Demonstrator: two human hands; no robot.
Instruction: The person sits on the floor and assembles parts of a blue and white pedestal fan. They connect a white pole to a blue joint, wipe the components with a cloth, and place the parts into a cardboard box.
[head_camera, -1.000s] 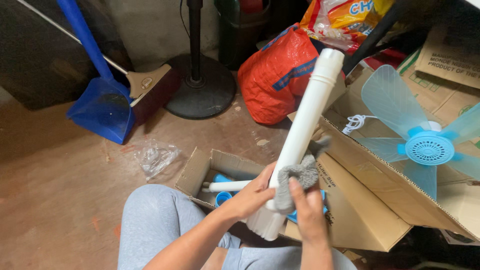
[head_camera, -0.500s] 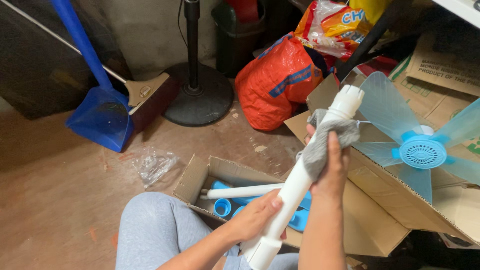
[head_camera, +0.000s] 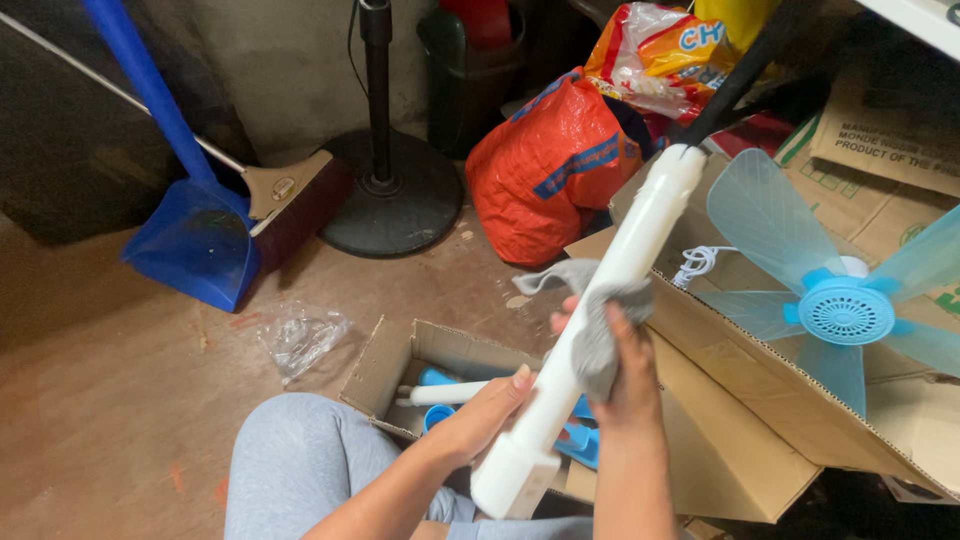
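L hand (head_camera: 480, 420) grips white tube (head_camera: 600, 310) near its lower end; R hand (head_camera: 615, 360) closed w/ grey cloth (head_camera: 595, 320) wrapped round tube's middle, tilted above open cardboard box (head_camera: 385, 365).

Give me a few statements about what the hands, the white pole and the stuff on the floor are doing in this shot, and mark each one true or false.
1. The right hand presses a grey cloth around the white pole. True.
2. The left hand rests on the floor. False: it grips the pole's lower part.
3. The blue fan blade lies on flattened cardboard. True.
4. The blue dustpan is in the open cardboard box. False: it stands on the floor by the broom.
5. The orange bag is on the person's lap. False: it sits on the floor beyond the box.
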